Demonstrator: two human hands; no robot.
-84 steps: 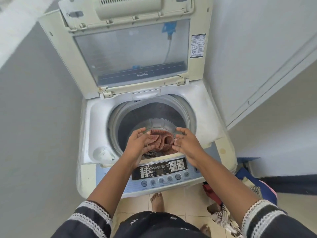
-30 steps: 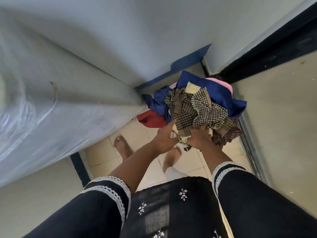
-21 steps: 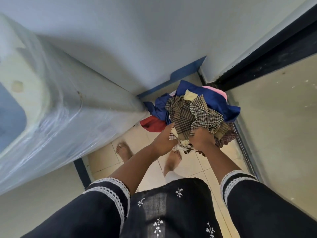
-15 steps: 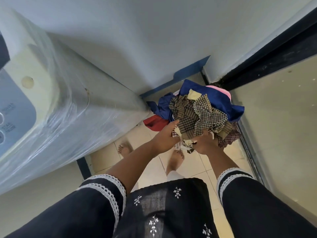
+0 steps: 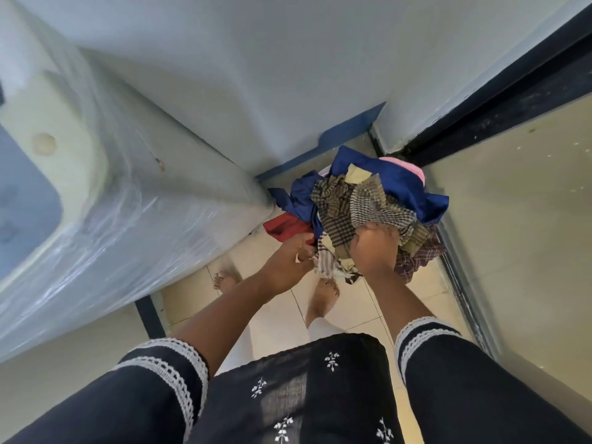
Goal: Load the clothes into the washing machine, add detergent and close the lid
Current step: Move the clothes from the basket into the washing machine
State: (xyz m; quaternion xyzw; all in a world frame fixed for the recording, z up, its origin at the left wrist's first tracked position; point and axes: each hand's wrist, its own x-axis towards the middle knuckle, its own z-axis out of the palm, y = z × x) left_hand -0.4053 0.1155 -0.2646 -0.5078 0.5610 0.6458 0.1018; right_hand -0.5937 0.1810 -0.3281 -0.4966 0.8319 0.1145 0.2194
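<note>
Since half a second ago: your right hand (image 5: 373, 248) has bunched the checked cloth (image 5: 358, 208) higher.
Left hand (image 5: 288, 264) pinches its hem for lifting; clothes pile (image 5: 397, 187) at machine's (image 5: 128, 187) three o'clock.

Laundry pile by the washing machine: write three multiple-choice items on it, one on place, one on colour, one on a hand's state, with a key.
1. Where does the laundry pile lie?
A. On the floor in the corner beside the washing machine
B. On a shelf
C. On a chair

2. What colour is the cloth at the pile's left edge?
A. Green
B. Red
C. Yellow

3. What is the right hand doing?
A. Hanging idle
B. Pressing a button
C. Gripping the checked cloth

Key: 1 A, the pile sits against the wall beside the machine. 2 B, the red cloth lies there. 3 C, its fingers curl into the fabric.
</note>
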